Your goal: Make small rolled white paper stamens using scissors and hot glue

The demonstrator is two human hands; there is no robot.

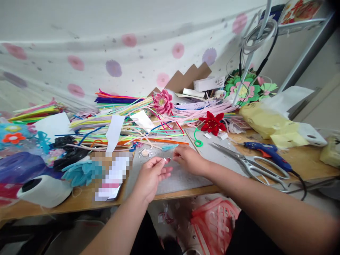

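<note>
I see L hand [152,176] w/ thumb + index pinched on small pale piece [165,160], other fingers loosely curled; too tiny to ID. R hand [189,160] fingers pinched at its other end. Piece sits btwn fingertips, over grey mat [171,183] on bench [83,199].

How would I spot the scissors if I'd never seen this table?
On the table, find the grey mat. Across its right edge, beside the blue glue gun, lie the scissors: silvery, with two big handle loops, unlike the gun.
</note>
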